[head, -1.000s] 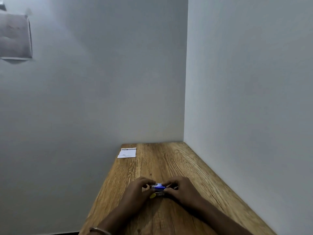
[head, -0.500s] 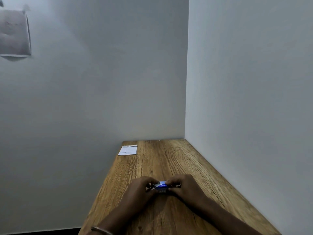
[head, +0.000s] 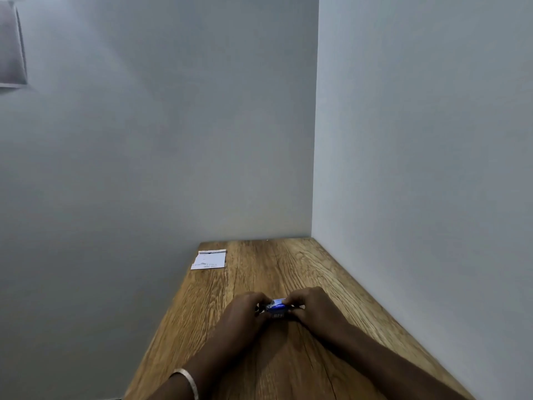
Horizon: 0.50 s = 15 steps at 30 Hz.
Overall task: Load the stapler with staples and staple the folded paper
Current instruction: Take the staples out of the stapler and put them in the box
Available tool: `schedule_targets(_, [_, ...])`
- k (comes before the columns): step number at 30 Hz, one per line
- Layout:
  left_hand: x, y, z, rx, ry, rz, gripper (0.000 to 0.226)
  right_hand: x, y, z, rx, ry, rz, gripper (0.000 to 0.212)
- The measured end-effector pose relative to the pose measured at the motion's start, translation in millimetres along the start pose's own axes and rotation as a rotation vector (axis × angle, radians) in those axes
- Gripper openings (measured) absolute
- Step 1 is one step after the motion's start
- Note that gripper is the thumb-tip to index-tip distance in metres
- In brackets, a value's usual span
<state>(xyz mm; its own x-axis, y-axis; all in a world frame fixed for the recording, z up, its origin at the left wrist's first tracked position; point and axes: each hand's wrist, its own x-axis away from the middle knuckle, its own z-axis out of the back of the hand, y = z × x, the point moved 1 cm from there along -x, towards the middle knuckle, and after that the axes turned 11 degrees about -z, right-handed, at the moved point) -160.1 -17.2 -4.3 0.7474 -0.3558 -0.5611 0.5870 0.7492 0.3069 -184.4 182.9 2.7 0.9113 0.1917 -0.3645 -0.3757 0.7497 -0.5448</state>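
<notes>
A small blue box (head: 277, 308), probably staples, is pinched between left hand (head: 245, 314) and right hand (head: 313, 307) on the table (head: 259, 272), near of the folded paper (head: 210, 259); stapler unseen, loading and stapling judged undone.

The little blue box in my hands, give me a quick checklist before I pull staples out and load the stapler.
1. Blue box gripped by left hand and right hand: ok.
2. Box open: cannot tell, fingers cover its ends.
3. Stapler in view: not ok, none is visible.
4. Folded paper on the table, at its far left edge: ok.
5. Paper untouched by either hand: ok.
</notes>
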Motion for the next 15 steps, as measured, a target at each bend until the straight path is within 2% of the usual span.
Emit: schedule_targets(15, [-102.7, -70.0, -55.0, 0.027, 0.068, 0.069, 0.02, -116.6, 49.3, -32.7, 0.049, 0.089, -0.037, 0.019])
